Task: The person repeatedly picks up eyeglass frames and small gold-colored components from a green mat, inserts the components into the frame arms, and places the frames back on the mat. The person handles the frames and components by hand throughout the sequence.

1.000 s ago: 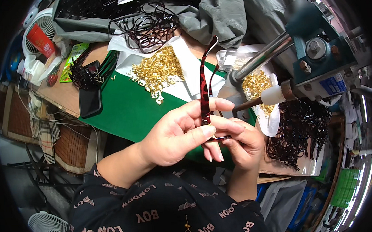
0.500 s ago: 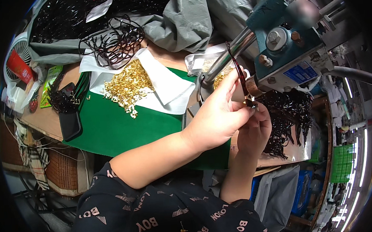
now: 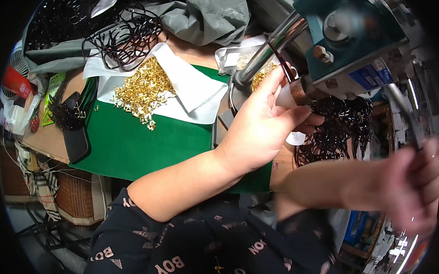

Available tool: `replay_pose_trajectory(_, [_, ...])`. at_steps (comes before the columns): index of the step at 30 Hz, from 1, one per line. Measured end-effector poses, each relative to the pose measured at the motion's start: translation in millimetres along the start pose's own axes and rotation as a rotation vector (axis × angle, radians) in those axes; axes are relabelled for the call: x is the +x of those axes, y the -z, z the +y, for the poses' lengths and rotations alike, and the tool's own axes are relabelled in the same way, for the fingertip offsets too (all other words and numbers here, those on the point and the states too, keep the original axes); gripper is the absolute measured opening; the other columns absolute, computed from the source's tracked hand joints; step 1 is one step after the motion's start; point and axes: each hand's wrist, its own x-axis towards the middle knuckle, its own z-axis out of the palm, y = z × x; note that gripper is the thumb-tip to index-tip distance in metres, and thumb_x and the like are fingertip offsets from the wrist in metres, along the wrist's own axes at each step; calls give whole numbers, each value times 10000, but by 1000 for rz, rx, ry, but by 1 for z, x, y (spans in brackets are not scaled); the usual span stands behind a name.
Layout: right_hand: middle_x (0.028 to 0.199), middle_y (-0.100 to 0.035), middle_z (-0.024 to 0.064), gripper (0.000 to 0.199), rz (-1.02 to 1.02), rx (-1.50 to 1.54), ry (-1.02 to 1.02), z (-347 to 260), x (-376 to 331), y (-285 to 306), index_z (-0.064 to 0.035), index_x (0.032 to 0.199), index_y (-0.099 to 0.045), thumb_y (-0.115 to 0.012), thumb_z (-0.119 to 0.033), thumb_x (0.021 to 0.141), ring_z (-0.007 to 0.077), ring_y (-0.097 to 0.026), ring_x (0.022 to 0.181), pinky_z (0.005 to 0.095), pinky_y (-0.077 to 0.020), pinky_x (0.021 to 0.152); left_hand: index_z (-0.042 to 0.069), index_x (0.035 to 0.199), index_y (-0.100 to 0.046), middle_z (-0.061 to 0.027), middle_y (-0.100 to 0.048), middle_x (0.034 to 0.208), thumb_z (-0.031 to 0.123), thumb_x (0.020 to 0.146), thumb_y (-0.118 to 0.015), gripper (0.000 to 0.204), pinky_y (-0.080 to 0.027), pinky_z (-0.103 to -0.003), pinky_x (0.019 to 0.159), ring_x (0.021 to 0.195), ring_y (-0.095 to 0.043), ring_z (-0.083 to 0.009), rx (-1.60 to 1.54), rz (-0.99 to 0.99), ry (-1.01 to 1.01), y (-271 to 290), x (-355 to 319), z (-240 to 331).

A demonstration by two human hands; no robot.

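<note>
My left hand point(image 3: 263, 123) is closed at the ram of a teal bench press point(image 3: 346, 58), thumb and fingers around the work spot. A dark reddish-brown shiny strap point(image 3: 279, 58) rises from between its fingers and leans up along the press's steel column point(image 3: 272, 49). The strap's lower end is hidden by the fingers and the ram. Out to the right, my right hand point(image 3: 415, 189), blurred by motion, wraps round the end of the press's metal lever point(image 3: 404, 112).
Small gold metal clips point(image 3: 144, 91) lie heaped on white paper point(image 3: 198, 106) over a green mat point(image 3: 132, 148). Dark straps hang at the right point(image 3: 346, 126) and lie tangled behind the heap point(image 3: 127, 35). A black phone point(image 3: 77, 140) lies at the mat's left edge.
My right hand has left the strap beside my left hand and swung right onto the press lever. My left hand stays with the strap at the ram. The view has shifted slightly.
</note>
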Motion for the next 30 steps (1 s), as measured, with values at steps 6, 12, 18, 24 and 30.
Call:
replay_pose_trajectory(6, [650,-445,-24,313,177,-164,75,3,4,-12,-144,652,-452,-492,-337,895,122,-442,605,349,-376,664,40,1294,-387,-75,-539,1132,-2,853,-531,466,-508,-227,646,888,-646,-207,75,-15,-7,10,3,0])
replay_pose_trajectory(12, [920,-631,75,148,288,-658,-734,85,-129,-38,-34,960,-640,-638,-66,816,154,-594,842,263,-475,730,-6,1383,-265,-54,-469,932,58,901,-451,520,-339,-147,385,615,-479,-69,-19,181,-60,64,-70,54])
replay_pose_trajectory(18, [670,-622,67,119,-30,-796,-1396,135,-219,-67,12,824,-623,-662,-95,789,125,-569,589,254,-464,586,-13,1316,-399,-9,-485,768,182,944,-472,426,-417,-211,601,676,-484,-82,291,586,-38,139,-133,72])
replay_pose_trajectory(24, [657,-622,72,62,-154,-757,-1462,146,-233,-51,-4,788,-613,-642,-55,769,122,-562,536,261,-461,521,13,1357,-369,-186,-364,1383,166,814,-641,627,-264,-392,1060,1284,-348,-308,2003,588,-294,121,-138,75])
replay_pose_trajectory(30, [699,-630,96,95,-267,-903,-1334,139,-221,-58,7,820,-611,-615,-17,729,161,-619,675,275,-492,667,-17,1104,-543,-203,-465,1248,223,668,-747,538,-353,-428,1002,1153,-450,-377,2146,53,104,102,-104,38])
